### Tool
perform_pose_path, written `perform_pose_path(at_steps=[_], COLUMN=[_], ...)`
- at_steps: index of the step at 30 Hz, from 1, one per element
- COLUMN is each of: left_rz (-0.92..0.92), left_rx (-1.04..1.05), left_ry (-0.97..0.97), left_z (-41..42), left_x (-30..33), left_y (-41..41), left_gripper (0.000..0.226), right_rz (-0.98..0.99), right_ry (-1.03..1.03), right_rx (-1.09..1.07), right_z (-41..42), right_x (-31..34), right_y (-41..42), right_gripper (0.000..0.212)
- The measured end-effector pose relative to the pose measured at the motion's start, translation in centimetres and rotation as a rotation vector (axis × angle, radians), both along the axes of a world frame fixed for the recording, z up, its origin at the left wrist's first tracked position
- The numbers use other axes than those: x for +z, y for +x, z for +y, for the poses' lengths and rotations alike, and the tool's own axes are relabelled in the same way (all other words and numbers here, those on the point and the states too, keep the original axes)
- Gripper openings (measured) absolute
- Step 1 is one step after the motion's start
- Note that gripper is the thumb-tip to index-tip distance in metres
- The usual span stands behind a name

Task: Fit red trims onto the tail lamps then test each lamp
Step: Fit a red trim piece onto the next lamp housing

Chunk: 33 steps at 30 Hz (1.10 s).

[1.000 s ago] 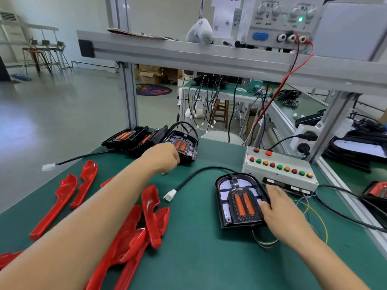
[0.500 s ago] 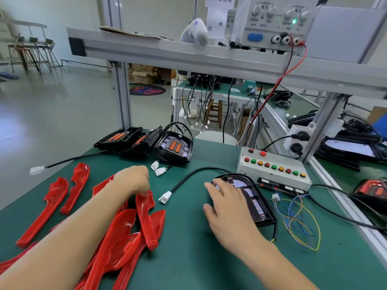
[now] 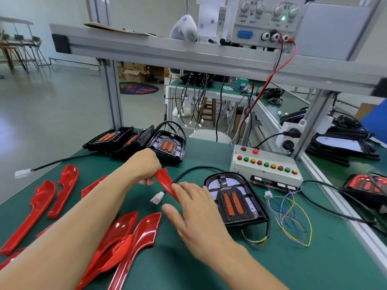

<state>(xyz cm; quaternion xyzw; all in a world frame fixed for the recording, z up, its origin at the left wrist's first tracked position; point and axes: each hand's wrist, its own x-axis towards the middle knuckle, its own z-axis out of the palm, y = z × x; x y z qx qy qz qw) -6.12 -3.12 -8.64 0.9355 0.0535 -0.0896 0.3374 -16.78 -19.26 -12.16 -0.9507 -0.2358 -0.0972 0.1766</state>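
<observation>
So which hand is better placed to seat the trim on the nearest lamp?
Probably the left hand: it already grips the red trim. The right hand, fingers straight, touches the trim's other end and lies beside the tail lamp, so it suits steadying or guiding.

The left hand [image 3: 146,168] grips a red trim [image 3: 165,182] above the green mat [image 3: 209,268], the right hand [image 3: 194,210] spread at its four o'clock, beside the tail lamp [image 3: 234,200].
</observation>
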Motion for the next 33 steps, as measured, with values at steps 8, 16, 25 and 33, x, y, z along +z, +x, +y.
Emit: perform_pose_path(at_steps=[8,16,25,33], left_rz=[0.076,0.083,-0.083,-0.077], left_rx=[0.021,0.038,-0.053,0.003], left_ry=[-0.231,-0.494,-0.191,-0.236], left_z=[-3.2,-7.8,-12.3,-12.9], left_x=[-0.2,-2.4,-6.6,-6.6], left_y=[0.5,2.1,2.7,3.2], left_gripper=[0.013,0.027,0.022,0.028], right_rz=[-0.296,-0.257,-0.091,-0.062], right_ry=[-0.131,-0.02,-0.015,-0.13], right_rx=[-0.126,-0.25,-0.547,-0.586], right_z=[-2.4,-6.9,-11.9,-12.1], right_x=[0.6,0.7,0.0,-0.9], right_y=[0.2,1.6,2.5,2.3], right_gripper=[0.045,0.032,0.036,0.037])
